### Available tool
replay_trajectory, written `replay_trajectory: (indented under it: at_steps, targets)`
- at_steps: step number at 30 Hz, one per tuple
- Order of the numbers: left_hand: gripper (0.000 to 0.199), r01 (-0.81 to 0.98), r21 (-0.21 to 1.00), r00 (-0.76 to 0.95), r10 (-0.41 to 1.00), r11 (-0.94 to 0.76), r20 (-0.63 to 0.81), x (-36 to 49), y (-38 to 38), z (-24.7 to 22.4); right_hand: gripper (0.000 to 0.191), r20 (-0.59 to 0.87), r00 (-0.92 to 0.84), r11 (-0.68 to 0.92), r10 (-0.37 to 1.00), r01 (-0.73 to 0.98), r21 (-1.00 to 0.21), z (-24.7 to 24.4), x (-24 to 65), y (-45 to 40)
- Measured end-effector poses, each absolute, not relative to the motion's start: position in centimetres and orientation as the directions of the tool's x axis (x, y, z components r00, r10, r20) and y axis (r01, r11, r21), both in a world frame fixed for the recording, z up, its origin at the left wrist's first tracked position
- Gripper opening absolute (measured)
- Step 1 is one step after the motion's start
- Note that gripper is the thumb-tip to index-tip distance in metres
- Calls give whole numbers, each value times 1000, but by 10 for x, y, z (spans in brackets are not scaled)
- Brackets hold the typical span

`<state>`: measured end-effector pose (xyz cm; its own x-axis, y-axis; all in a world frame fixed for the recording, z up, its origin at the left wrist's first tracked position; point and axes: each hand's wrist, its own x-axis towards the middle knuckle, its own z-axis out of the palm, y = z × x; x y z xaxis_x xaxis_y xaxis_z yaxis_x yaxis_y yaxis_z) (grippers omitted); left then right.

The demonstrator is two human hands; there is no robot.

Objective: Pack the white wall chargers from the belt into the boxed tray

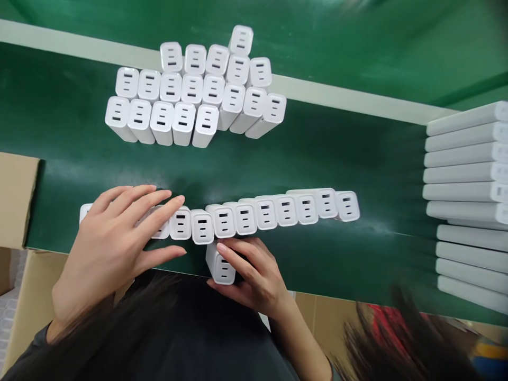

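A long, slightly bent row of white USB chargers stands on the green table, their three-slot port ends facing up. Over the left end of this row my left hand spreads its fingers, hiding several chargers. Whether its fingers touch them I cannot tell. Just below the middle of the row, near the table's front edge, my right hand grips a single USB charger between thumb and fingers. That charger is tilted, with its port end turned towards me.
Beyond the row, a block of upright white chargers stands in uneven lines. More white chargers are lined up along the right side. Cardboard lies at the left edge. A pale strip crosses the back of the green table.
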<state>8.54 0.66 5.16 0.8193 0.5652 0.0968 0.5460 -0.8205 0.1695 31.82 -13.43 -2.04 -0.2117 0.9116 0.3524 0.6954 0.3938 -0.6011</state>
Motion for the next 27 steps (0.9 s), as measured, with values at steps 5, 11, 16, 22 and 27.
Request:
replay_trajectory:
  at_steps: [5,11,16,22,27]
  targets:
    - [45,461,171,871,481,-871,102,108,2,52,68,371,-218,410,903,697,-588,-18,318,-134]
    - [31,415,174,890,439,-893,127,114,-4,54,73,384,-148,377,912,674,-635,-18,316,-136]
    - [30,357,191,899,392,-914,196,111,-19,50,74,378,-159,373,912,703,-605,-18,315,-138]
    - [30,366,244,888,416,-898,196,114,-33,44,65,347,-149,331,926,763,-556,-14,310,-141]
    - [46,327,293,900,391,-899,194,115,-31,49,51,372,-116,327,921,747,-579,-13,304,-140]
